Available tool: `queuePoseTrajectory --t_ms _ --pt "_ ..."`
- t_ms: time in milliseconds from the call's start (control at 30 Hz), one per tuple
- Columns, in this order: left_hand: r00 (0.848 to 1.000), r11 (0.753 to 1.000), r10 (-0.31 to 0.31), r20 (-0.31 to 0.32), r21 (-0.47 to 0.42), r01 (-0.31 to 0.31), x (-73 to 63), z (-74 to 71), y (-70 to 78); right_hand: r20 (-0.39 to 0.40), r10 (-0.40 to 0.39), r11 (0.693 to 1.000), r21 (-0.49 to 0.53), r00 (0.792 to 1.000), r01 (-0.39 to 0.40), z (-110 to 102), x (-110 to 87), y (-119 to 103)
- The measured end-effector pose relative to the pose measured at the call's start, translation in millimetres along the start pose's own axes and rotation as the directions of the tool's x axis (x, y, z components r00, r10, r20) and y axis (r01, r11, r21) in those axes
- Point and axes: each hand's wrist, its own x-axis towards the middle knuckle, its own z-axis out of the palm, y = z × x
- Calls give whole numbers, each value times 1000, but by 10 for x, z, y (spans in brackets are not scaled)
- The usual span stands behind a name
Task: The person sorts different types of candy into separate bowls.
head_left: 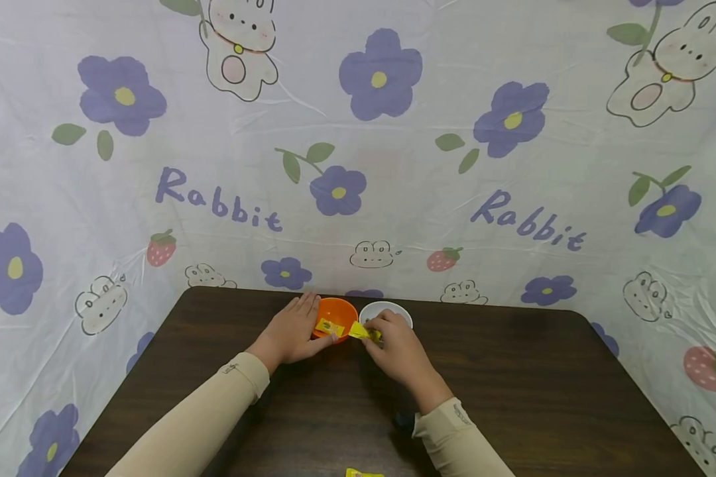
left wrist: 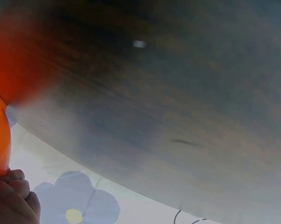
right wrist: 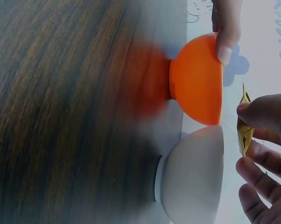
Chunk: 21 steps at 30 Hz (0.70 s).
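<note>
An orange bowl [head_left: 337,308] stands near the table's far edge with a small yellow packet [head_left: 329,326] in it. My left hand [head_left: 292,328] holds this bowl from the left, thumb over the near rim. To its right, rim against rim, is a white bowl [right wrist: 191,172]. My right hand [head_left: 400,351] pinches another small yellow wrapped packet [head_left: 358,330] between thumb and fingers. That packet is just above the rims, where the two bowls meet. The right hand partly hides the white bowl's inside in the head view.
One more yellow packet [head_left: 364,473] lies on the dark wooden table [head_left: 525,384], at the bottom of the head view. A cloth [head_left: 417,165] printed with rabbits and flowers hangs behind the table and along its sides.
</note>
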Motion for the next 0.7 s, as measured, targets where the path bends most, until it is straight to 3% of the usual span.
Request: queuePoseTrajectory --t_ms 700 --pt "1000 1000 -8 -2 -28 8 12 11 -1 -12 -39 998 -42 999 38 87 119 -58"
